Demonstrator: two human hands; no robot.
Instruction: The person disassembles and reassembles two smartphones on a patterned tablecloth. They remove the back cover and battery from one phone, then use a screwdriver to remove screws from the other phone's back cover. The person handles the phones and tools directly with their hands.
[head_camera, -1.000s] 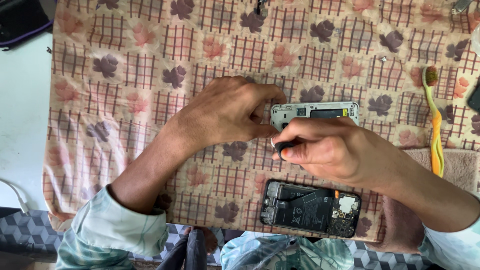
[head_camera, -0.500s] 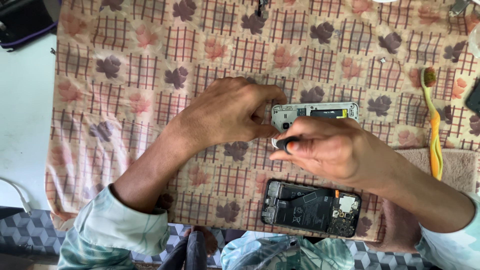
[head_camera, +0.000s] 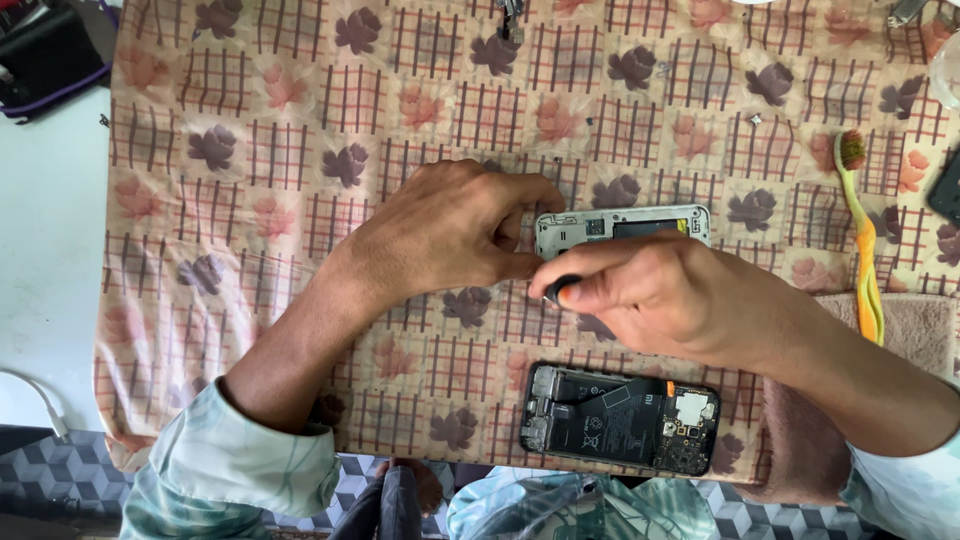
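Silver-grey plastic, thin and rectangular with rounded corners, that's the phone frame (head_camera: 622, 226) I've got pinned on the cloth near the middle of the table. My left hand (head_camera: 450, 232) is curled over its left end, thumb and fingers pinching that edge so it sits flat. My right hand (head_camera: 672, 295) is closed around a small screwdriver (head_camera: 561, 289). Only the dark rounded stub of the handle shows between my thumb and fingers, and the tip is hidden under my hand, so I can't say exactly where it touches the frame. It sits right at the frame's lower left corner.

Just below my right hand, near the table's front edge, lies the opened phone body (head_camera: 620, 417), a dark slab with the flat black battery, a small orange tab and a pale square patch by the camera end, all exposed.

The tablecloth (head_camera: 300, 150) is soft-looking fabric, beige with red grid squares and purple and pink leaves. Off to the right there's a toothbrush (head_camera: 864, 240) with a yellow-orange handle and worn bristles, lying lengthwise and partly over a brown towel (head_camera: 915, 330). A black pouch (head_camera: 45, 50) sits at the top left corner on the white tabletop.
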